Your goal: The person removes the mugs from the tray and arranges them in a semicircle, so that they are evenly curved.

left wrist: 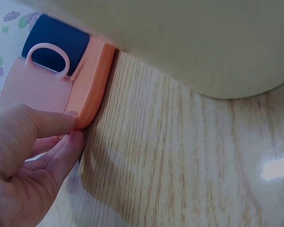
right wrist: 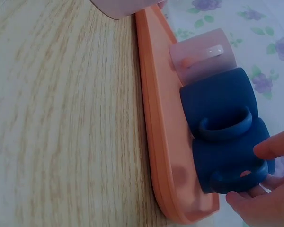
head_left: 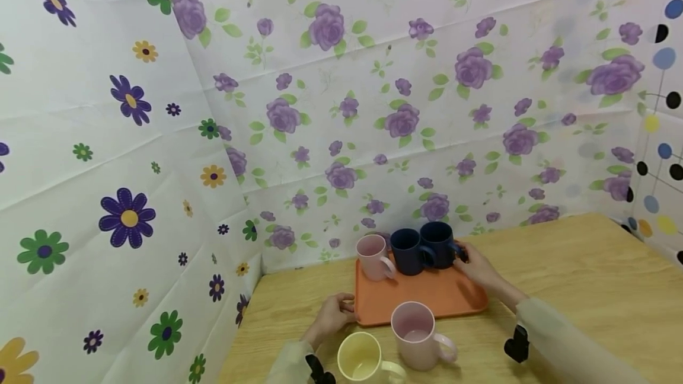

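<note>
An orange tray (head_left: 405,298) lies on the wooden table with a pink mug (head_left: 373,258) and two dark blue mugs (head_left: 408,252) in a row along its back edge. My left hand (head_left: 332,316) pinches the tray's left rim between thumb and fingers, which the left wrist view shows at the tray's corner (left wrist: 87,111). At the row's right end, my right hand (head_left: 477,266) is at the handle of the rightmost blue mug (right wrist: 232,156), thumb on the mug's side and fingertips around the handle.
In front of the tray stand a second pink mug (head_left: 418,336) and a yellow mug (head_left: 363,357), close together near my left forearm. Flowered cloth (head_left: 341,135) hangs behind and to the left of the table (head_left: 560,277).
</note>
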The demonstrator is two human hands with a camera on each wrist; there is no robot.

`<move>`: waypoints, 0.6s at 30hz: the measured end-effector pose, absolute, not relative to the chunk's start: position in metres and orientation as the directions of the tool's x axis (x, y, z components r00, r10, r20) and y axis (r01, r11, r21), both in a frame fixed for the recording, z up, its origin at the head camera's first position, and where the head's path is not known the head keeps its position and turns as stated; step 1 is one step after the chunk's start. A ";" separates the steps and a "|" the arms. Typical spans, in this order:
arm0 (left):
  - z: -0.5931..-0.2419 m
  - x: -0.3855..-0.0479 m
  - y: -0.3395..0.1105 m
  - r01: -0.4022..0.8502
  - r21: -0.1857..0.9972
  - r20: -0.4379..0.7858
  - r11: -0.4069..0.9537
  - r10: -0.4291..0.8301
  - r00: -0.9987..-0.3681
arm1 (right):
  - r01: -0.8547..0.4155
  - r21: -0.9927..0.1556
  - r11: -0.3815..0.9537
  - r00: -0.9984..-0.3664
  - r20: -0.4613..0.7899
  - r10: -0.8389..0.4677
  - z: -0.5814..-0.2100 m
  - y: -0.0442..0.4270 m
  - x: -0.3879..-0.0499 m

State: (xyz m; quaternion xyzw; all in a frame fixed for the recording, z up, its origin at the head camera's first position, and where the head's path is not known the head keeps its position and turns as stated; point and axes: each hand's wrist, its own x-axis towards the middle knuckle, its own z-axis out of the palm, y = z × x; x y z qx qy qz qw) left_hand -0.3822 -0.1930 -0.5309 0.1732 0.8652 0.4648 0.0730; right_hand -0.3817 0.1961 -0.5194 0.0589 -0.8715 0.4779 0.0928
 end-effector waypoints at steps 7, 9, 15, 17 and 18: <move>-0.528 -0.383 -0.191 0.226 0.825 0.028 0.518 0.363 -0.932 | -0.113 -0.822 0.559 -0.980 0.183 0.071 -0.514 0.197 -0.376; -0.528 -0.382 -0.191 0.233 0.822 0.032 0.519 0.367 -0.930 | -0.098 -0.818 0.566 -0.978 0.185 0.098 -0.513 0.197 -0.374; -0.530 -0.381 -0.192 0.221 0.836 0.024 0.503 0.368 -0.930 | -0.092 -0.820 0.565 -0.963 0.217 0.159 -0.517 0.199 -0.365; -0.531 -0.382 -0.194 0.244 0.837 0.043 0.490 0.385 -0.922 | -0.088 -0.832 0.548 -0.961 0.215 0.172 -0.518 0.200 -0.362; -0.532 -0.382 -0.195 0.252 0.838 0.050 0.484 0.392 -0.919 | -0.087 -0.840 0.536 -0.961 0.213 0.177 -0.518 0.201 -0.360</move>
